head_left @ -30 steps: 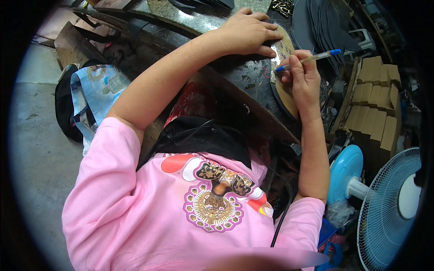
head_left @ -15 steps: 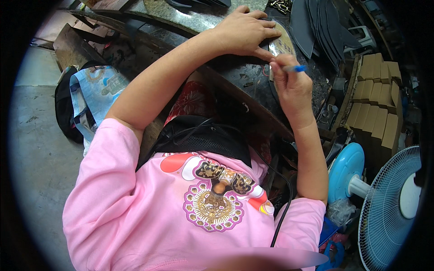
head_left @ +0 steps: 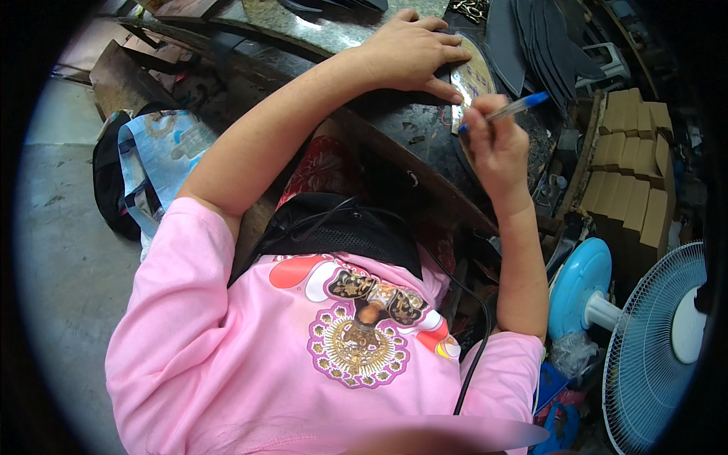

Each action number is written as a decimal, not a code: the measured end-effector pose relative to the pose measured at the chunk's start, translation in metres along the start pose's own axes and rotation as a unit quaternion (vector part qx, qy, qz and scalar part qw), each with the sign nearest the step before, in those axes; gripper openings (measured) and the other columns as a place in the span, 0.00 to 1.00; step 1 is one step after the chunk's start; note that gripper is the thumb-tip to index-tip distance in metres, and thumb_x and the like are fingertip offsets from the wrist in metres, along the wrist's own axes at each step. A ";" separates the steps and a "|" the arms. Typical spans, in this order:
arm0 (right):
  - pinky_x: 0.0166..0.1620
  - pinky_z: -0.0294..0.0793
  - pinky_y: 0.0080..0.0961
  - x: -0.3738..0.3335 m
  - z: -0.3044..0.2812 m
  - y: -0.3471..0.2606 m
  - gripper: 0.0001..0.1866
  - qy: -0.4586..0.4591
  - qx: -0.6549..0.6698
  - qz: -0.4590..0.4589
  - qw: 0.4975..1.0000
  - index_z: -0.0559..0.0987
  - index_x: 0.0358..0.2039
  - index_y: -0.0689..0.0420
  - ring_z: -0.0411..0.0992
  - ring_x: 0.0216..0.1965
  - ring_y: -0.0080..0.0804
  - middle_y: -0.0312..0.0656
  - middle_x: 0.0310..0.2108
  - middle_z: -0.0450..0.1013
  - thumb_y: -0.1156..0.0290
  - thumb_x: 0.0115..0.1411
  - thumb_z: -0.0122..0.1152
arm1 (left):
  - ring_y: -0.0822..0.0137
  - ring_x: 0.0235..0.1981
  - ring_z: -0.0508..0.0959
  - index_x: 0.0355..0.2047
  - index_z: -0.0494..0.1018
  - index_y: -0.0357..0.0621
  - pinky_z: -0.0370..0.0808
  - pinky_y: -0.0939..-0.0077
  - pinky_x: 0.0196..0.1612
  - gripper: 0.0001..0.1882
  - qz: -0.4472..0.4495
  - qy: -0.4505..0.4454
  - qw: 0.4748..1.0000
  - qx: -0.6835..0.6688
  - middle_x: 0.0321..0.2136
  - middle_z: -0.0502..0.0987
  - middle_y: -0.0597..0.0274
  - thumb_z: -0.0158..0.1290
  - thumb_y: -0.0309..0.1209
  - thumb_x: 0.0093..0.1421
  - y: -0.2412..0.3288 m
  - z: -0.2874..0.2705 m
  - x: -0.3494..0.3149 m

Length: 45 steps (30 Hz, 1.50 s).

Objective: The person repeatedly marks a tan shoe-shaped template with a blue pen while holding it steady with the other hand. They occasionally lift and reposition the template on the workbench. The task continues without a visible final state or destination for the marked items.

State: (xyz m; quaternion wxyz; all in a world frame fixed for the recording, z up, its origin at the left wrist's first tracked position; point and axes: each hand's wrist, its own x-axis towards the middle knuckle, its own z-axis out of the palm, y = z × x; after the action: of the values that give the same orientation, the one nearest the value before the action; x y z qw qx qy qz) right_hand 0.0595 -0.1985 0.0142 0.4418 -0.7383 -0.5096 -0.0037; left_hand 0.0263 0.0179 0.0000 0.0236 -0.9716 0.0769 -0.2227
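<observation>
With fingers spread, my left hand (head_left: 413, 57) lies flat over a thin tan, curved-edged template (head_left: 475, 70), pressing on it. A shiny strip shows along the template's near side. Beneath it is dark material on the black work surface (head_left: 413, 125); where one ends and the other begins is hard to tell. My right hand (head_left: 498, 152) is closed around a clear-barrelled ballpoint pen (head_left: 512, 109) with a blue end. The pen slants, its blue tip toward the template's near corner; whether it touches anything cannot be made out.
Dark grey cut sheets (head_left: 531, 53) are stacked beyond my right hand. Tan cardboard pieces (head_left: 626, 167) stand in rows at the right, above a white fan (head_left: 660, 349) with a blue base. A light blue bag (head_left: 167, 144) hangs at the left. A black cord (head_left: 482, 318) crosses my lap.
My right hand has shifted slightly nearer to me, and the pen now leans right with its barrel and tip visible. My left hand stays in place.
</observation>
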 end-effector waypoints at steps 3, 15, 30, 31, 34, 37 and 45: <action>0.35 0.77 0.37 -0.002 0.001 -0.012 0.09 -0.074 -0.183 -0.152 0.968 0.76 0.38 0.54 0.76 0.32 0.52 0.47 0.32 0.74 0.77 0.59 0.66 | 0.58 0.64 0.68 0.60 0.74 0.58 0.62 0.54 0.63 0.42 0.005 -0.015 1.000 -0.001 0.58 0.76 0.66 0.51 0.71 0.54 -0.001 0.008 0.000; 0.42 0.79 0.39 0.008 -0.058 0.003 0.12 0.015 -0.171 0.130 0.977 0.79 0.47 0.51 0.79 0.34 0.43 0.43 0.33 0.79 0.64 0.68 0.50 | 0.53 0.68 0.63 0.62 0.71 0.55 0.58 0.50 0.67 0.42 -0.007 -0.061 0.997 -0.050 0.63 0.71 0.58 0.53 0.68 0.55 0.002 -0.011 -0.001; 0.32 0.67 0.18 0.087 -0.098 0.055 0.13 0.203 -0.076 0.095 0.972 0.78 0.29 0.61 0.64 0.28 0.13 0.29 0.26 0.71 0.65 0.66 0.63 | 0.47 0.69 0.61 0.73 0.46 0.40 0.57 0.57 0.70 0.57 -0.062 0.051 0.990 -0.112 0.71 0.53 0.43 0.53 0.66 0.57 0.001 -0.001 -0.004; 0.33 0.69 0.18 0.102 -0.113 0.067 0.12 0.215 -0.048 0.115 0.969 0.80 0.32 0.62 0.67 0.28 0.14 0.31 0.28 0.75 0.65 0.66 0.63 | 0.47 0.69 0.61 0.73 0.48 0.40 0.57 0.57 0.70 0.56 -0.061 0.038 0.992 -0.104 0.71 0.54 0.44 0.53 0.66 0.58 0.000 -0.001 -0.004; 0.40 0.74 0.21 0.135 -0.142 0.103 0.14 0.271 -0.070 0.181 0.943 0.81 0.44 0.64 0.74 0.34 0.20 0.36 0.36 0.79 0.65 0.66 0.62 | 0.48 0.68 0.61 0.71 0.54 0.41 0.57 0.57 0.69 0.52 -0.055 0.014 0.995 -0.084 0.71 0.55 0.45 0.52 0.66 0.58 0.000 -0.003 -0.004; 0.45 0.73 0.23 0.133 -0.151 0.111 0.15 0.357 0.021 0.188 0.915 0.80 0.47 0.62 0.74 0.39 0.22 0.36 0.40 0.78 0.65 0.67 0.62 | 0.49 0.68 0.61 0.68 0.60 0.41 0.58 0.56 0.69 0.49 -0.056 0.005 0.996 -0.073 0.70 0.57 0.45 0.53 0.65 0.58 0.000 -0.004 -0.003; 0.40 0.74 0.23 0.025 -0.044 0.044 0.18 0.148 0.064 0.134 0.978 0.76 0.55 0.59 0.73 0.32 0.22 0.38 0.33 0.77 0.73 0.65 0.61 | 0.49 0.66 0.64 0.58 0.72 0.42 0.61 0.57 0.68 0.37 -0.040 0.025 0.996 -0.071 0.65 0.66 0.47 0.58 0.57 0.59 0.004 -0.006 -0.007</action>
State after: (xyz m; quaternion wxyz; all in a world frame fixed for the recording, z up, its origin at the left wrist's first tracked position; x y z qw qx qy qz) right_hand 0.1241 -0.2127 0.0239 0.5554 -0.7612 -0.3341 -0.0212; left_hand 0.0173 0.0154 0.0021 -0.0561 -0.9671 0.0546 -0.2421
